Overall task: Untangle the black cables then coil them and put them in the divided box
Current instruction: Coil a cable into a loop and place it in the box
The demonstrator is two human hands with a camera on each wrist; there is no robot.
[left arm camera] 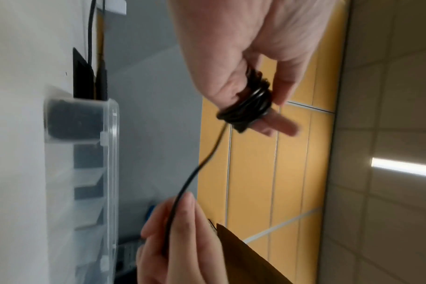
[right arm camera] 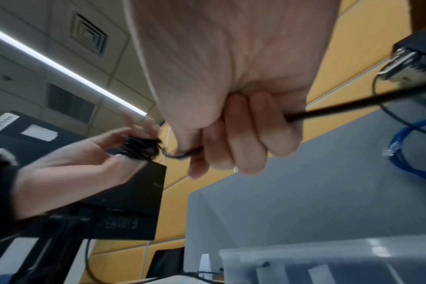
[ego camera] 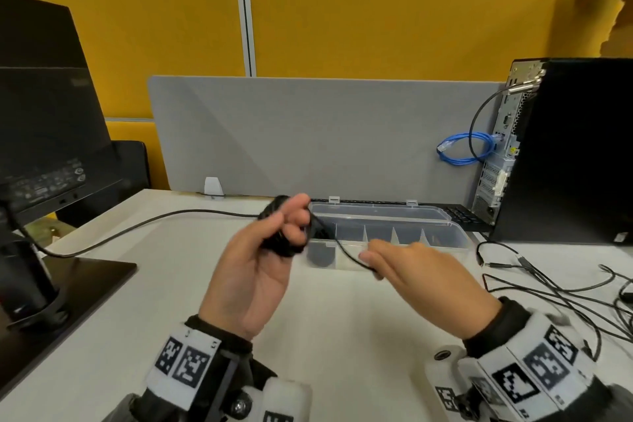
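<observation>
My left hand (ego camera: pixel 253 260) is raised above the white desk, with a coil of black cable (ego camera: pixel 286 248) wound round its fingers. The left wrist view shows the coil (left arm camera: pixel 248 107) ringed tightly on those fingers. One free strand (ego camera: pixel 346 255) runs from the coil down to my right hand (ego camera: pixel 411 267), which grips it in curled fingers (right arm camera: pixel 243 134). Just behind both hands lies the clear divided box (ego camera: pixel 457 238), its lid open. Another dark coil (ego camera: pixel 320 255) sits in its leftmost compartment.
More loose black cables (ego camera: pixel 565 288) lie tangled on the desk at the right. A black PC tower (ego camera: pixel 575 147) with a blue cable (ego camera: pixel 462 151) stands at the back right, a monitor (ego camera: pixel 44 134) on its stand at the left. A grey divider (ego camera: pixel 308 134) closes the back.
</observation>
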